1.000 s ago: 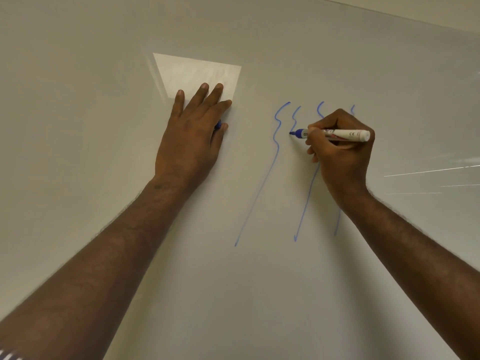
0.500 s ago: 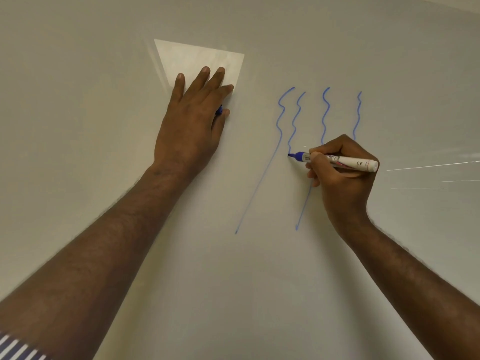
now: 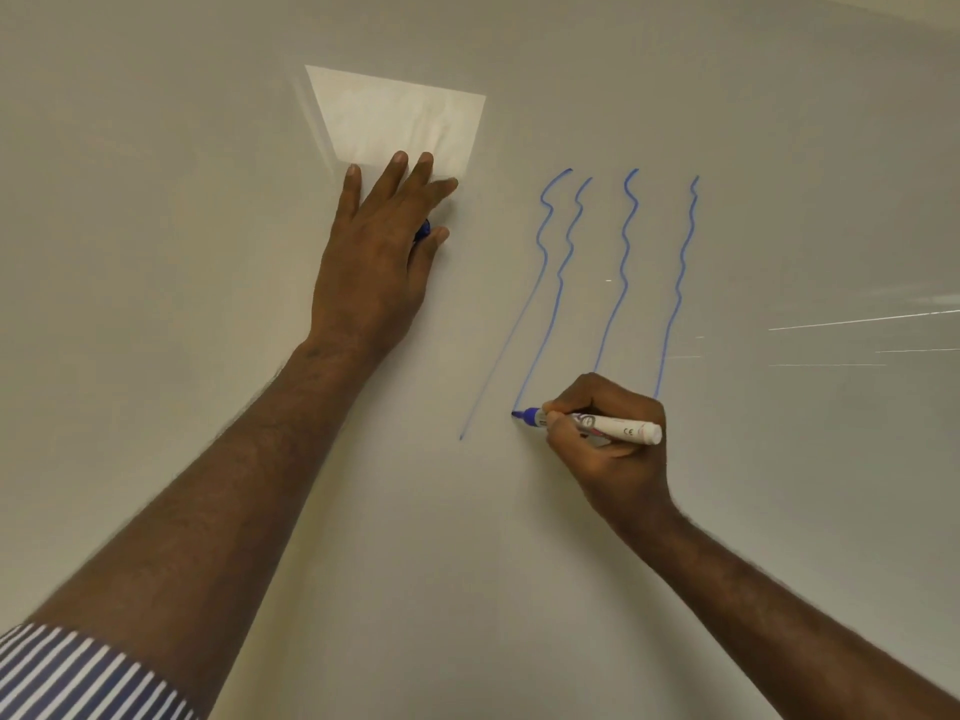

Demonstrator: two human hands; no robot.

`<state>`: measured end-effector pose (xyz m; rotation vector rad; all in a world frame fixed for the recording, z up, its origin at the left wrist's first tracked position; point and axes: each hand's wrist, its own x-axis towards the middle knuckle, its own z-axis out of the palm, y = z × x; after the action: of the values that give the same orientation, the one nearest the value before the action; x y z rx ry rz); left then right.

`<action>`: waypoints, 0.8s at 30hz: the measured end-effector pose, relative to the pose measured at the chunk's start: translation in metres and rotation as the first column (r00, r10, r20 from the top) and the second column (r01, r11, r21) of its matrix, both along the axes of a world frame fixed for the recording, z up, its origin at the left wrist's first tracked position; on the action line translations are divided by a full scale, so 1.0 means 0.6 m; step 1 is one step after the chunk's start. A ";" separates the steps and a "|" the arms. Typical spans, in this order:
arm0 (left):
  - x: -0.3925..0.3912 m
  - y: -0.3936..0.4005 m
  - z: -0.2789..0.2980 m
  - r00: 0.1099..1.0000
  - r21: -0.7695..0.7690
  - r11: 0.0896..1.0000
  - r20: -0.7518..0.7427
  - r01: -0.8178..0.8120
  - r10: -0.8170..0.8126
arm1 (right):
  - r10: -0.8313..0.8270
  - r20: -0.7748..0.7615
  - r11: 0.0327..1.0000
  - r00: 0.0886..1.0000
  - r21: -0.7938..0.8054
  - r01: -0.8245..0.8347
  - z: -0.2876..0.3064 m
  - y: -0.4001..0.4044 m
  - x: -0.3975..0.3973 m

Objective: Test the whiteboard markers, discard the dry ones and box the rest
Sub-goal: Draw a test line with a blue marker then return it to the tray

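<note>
Nearest the camera, a blue-and-white striped sleeve cuff sits at the lower left, on the person's left forearm. Further up, the right hand grasps a white-barrelled whiteboard marker with a blue tip, thumb and fingers curled round the barrel near the tip end. The marker lies nearly horizontal, its tip pointing left and touching the pale grey whiteboard surface at the lower end of the second of four blue drawn lines (each wavy at the top, straighter below). The lower parts of the third and fourth lines run behind this hand.

Beyond, to the left, the left hand lies flat against the board with straight, spread fingers. A small dark-blue object shows between its thumb and forefinger; it may be the marker's cap, but too little of it is seen to tell. The fingertips overlap the lower edge of a bright white four-sided patch on the board, which looks like a reflection. Thin bright streaks cross the board at far right.
</note>
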<state>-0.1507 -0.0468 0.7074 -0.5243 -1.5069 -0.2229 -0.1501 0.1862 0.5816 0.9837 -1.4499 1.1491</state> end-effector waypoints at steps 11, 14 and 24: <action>0.059 0.038 -0.123 0.714 0.434 0.666 0.070 0.607 -0.697 | 0.072 0.130 0.991 0.989 0.105 -0.086 -0.011 -0.007 0.052; 0.086 0.055 -0.143 0.627 0.518 0.540 0.008 0.664 -0.779 | 0.209 0.112 0.977 0.971 0.012 -0.212 -0.007 -0.010 0.084; 0.124 0.097 -0.145 0.186 0.597 0.147 -0.005 0.789 -0.982 | 0.388 -0.027 0.921 0.921 0.042 -0.387 0.023 -0.038 0.130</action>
<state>-0.0761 0.0112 0.6204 -1.0052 -1.1910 -1.8067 -0.0724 0.1633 0.5952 1.3528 -1.2825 1.3833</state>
